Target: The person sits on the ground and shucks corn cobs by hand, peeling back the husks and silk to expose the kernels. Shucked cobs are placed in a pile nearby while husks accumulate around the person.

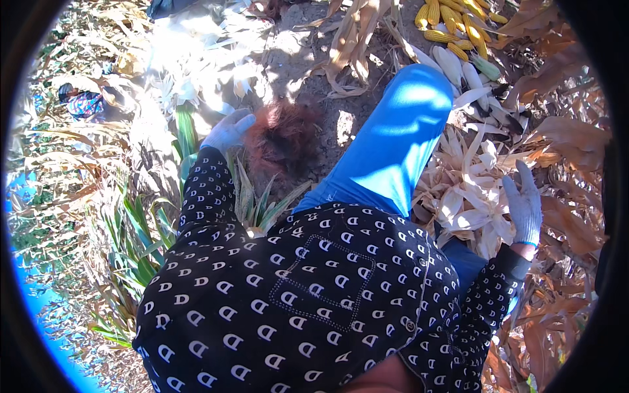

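My left hand (227,131), in a white knit glove, is apart from anything I can see held, beside a tuft of reddish-brown corn silk (282,137) on the soil. On the right, my right hand (525,204), gloved the same way, has its fingers spread and holds nothing; it is at the edge of a heap of pale dry corn husks (464,196). Several white-husked ears of corn (474,86) lie beyond my blue-trousered knee. Husked yellow corn cobs (454,24) are piled at the top right.
Dry corn leaves (351,44) lie on the bare soil ahead. Green leaf blades (140,231) and dry stalks stand at the left. Brown corn leaves (565,221) crowd the right side. A patterned cloth item (84,104) is at the far left, and a dark object (167,7) at the top.
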Demonstrator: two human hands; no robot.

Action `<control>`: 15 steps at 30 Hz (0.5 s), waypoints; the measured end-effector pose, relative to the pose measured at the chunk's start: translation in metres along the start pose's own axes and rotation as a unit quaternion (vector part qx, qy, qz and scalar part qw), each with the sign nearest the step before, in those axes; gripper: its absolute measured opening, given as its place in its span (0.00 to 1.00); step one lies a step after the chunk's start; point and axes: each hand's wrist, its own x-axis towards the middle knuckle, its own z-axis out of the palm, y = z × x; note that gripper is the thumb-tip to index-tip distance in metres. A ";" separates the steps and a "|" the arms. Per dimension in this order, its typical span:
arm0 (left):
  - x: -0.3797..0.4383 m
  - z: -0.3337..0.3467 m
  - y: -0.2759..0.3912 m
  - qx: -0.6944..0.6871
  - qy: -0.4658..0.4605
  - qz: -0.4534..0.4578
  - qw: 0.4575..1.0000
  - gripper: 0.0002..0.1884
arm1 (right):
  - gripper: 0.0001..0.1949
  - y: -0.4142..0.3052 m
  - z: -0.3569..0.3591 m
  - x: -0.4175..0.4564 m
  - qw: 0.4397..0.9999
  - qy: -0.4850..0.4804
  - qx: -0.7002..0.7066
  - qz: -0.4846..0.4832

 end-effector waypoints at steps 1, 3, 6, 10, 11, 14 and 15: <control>-0.003 -0.003 0.006 -0.044 0.020 -0.008 0.999 0.35 | 0.32 0.001 0.000 0.000 1.000 0.001 -0.005 -0.005; -0.001 -0.004 0.008 -0.041 0.073 0.003 0.997 0.31 | 0.32 0.002 0.000 0.000 1.000 0.008 -0.002 -0.015; -0.008 0.001 0.012 -0.081 0.131 -0.027 0.988 0.30 | 0.32 0.001 0.000 -0.003 1.000 0.003 0.009 -0.006; -0.019 0.005 0.018 0.090 0.189 -0.020 0.978 0.31 | 0.33 -0.011 -0.007 -0.009 1.000 -0.004 -0.024 0.011; -0.026 0.002 0.025 0.229 0.196 -0.023 0.953 0.32 | 0.33 -0.013 -0.007 -0.012 0.999 0.000 -0.034 0.011; -0.026 -0.022 0.020 0.268 0.199 0.038 0.942 0.34 | 0.33 -0.011 -0.006 -0.012 1.000 -0.014 0.013 0.017; -0.024 -0.032 0.020 0.193 0.213 0.049 0.957 0.35 | 0.33 -0.010 -0.005 -0.012 1.000 -0.009 0.023 0.003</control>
